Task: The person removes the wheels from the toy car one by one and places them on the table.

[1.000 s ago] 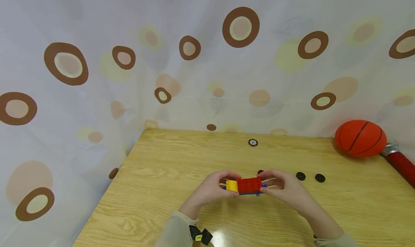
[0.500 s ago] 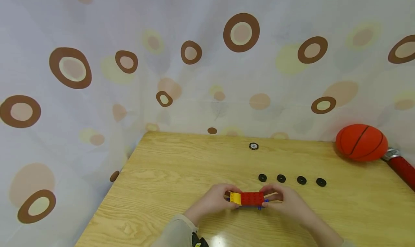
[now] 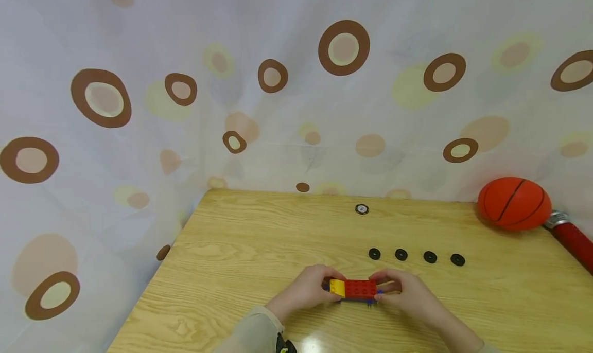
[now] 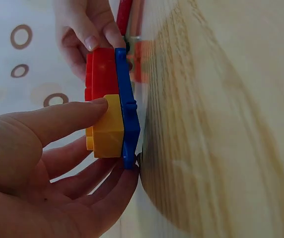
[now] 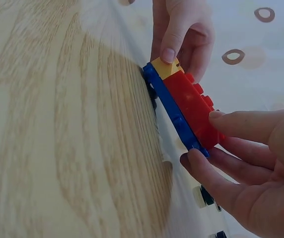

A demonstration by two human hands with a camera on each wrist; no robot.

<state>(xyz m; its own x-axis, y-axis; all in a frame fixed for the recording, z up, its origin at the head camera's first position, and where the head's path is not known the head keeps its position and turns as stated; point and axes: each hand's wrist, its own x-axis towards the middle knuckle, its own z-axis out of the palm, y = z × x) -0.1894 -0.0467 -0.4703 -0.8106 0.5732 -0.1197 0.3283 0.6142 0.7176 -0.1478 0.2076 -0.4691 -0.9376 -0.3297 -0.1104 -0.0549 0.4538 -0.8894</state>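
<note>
Between both hands is a small toy vehicle body of building bricks: a blue base [image 4: 127, 104], a red studded brick [image 3: 360, 288] and a yellow sloped brick [image 3: 337, 287] at its left end. My left hand [image 3: 311, 287] grips the yellow end, thumb on the yellow brick in the left wrist view. At the red end, my right hand [image 3: 404, 293] pinches the body, with a fingertip against the blue base in the right wrist view. The body is level, low over the wooden table [image 3: 250, 240]. Several black wheels [image 3: 401, 254] lie in a row behind it.
A round black-and-white chip [image 3: 362, 209] lies near the table's back edge. At the back right are an orange-red ball [image 3: 514, 203] and a red-handled tool [image 3: 572, 240]. A circle-patterned cloth [image 3: 296, 106] hangs behind and along the left.
Both hands have brought the brick body toward the near edge and slightly right, its left end still in the left hand. The leftmost wheels, hidden earlier, now show. The view has tilted slightly.
</note>
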